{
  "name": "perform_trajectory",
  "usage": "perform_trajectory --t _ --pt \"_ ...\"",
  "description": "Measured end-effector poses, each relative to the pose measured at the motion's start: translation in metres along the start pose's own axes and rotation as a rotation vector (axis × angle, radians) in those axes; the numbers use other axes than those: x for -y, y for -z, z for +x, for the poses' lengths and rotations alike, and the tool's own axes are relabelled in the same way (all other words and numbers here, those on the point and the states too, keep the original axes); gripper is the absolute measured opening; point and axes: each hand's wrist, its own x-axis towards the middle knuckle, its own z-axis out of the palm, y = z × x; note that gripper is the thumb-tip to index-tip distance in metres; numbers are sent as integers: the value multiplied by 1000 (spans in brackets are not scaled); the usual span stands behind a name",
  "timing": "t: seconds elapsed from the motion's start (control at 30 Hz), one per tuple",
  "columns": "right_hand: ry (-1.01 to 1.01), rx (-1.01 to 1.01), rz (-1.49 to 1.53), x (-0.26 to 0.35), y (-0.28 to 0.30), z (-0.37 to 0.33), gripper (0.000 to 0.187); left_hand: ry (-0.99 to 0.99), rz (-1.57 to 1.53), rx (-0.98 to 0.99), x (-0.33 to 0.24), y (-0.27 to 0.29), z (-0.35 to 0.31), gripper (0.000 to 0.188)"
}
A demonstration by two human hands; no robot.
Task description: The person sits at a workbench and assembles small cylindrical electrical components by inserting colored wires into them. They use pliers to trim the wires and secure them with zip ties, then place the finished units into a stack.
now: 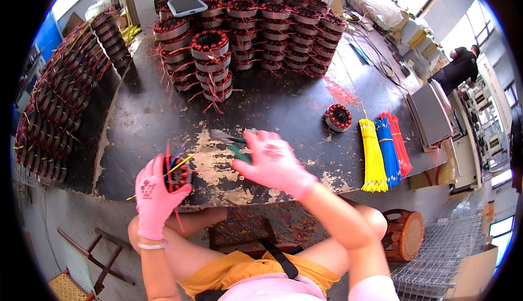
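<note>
Our left hand (154,195) grips the wired motor stator (177,173) at the table edge, our right hand (272,162) clasping green-handled pliers (231,143) just right of it.

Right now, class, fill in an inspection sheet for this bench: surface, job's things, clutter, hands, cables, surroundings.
Surface: dark worktable, its top layer worn away to pale patches near the front edge.
Job's things: a wound stator with red, blue and yellow leads; green-handled pliers.
Clutter: stacked stators at the back, more stators piled on the left, a lone stator, bundles of yellow, blue and red ties, a tablet lying on the stack.
Hands: left hand in a pink glove grips the wound stator; right hand, gloved too, is on the pliers.
Cables: loose cables at far right.
Surroundings: a wooden stool, wire mesh baskets, another person by the windows.
</note>
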Motion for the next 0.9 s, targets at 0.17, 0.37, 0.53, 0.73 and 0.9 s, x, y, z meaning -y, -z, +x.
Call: perform_trajectory --t 0.17,0.37,0.53,0.73,0.9 --pt "-32 -298 -125 53 -86 86 79 56 29 -23 51 14 6 95" --pt "610 -227 166 -7 -70 -13 68 137 -21 -19 73 24 -3 96" --pt "697 108 143 -59 -45 -16 67 280 -232 -43 74 17 -7 83" --pt "201 -326 -101 -180 -25 62 69 276 -59 -168 96 47 -9 102" --pt "348 -125 47 -81 -36 18 64 381 -1 -231 186 87 -19 107"
